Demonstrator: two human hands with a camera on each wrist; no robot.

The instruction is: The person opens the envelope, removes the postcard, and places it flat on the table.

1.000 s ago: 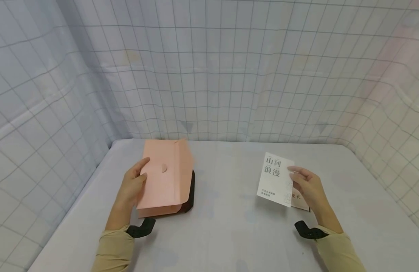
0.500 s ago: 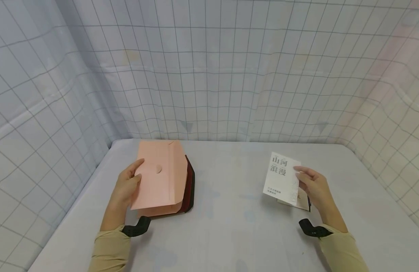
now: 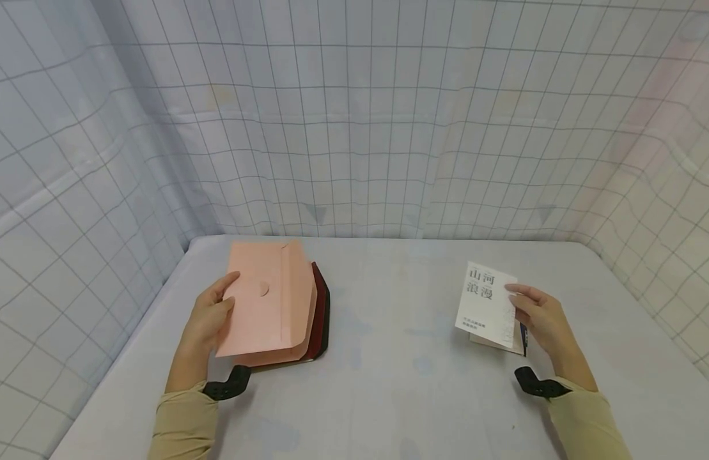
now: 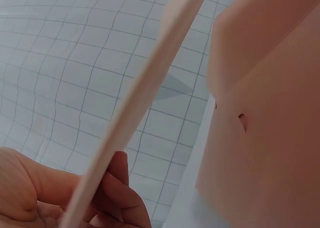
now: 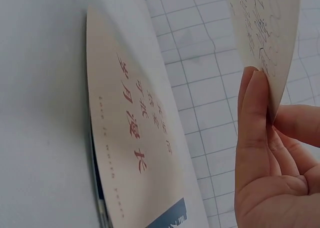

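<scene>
My left hand (image 3: 207, 314) pinches the left edge of a pink envelope (image 3: 255, 319), thumb on top, its round closure facing up. In the left wrist view this envelope is nearly edge-on, raised above another pink envelope (image 4: 265, 153) lying below. Dark red envelopes (image 3: 318, 319) show at the right of the pile. My right hand (image 3: 545, 322) pinches the right edge of a white card (image 3: 482, 313) with large dark characters. Below it lies a beige card (image 5: 135, 133) with red characters, largely covered by the white card in the head view. Handwriting-like lines show on the white card's underside.
Both piles lie on a white-covered table (image 3: 389, 358). Grid-patterned curtains (image 3: 354, 128) rise along its back and both sides. A black band with a camera mount (image 3: 230, 385) is on the left wrist, and a similar band (image 3: 539, 384) is on the right.
My left hand has carried the pink envelope left and slightly down, baring more dark red in the pile. My right hand has moved the white card right and slightly lower, over the beige card.
</scene>
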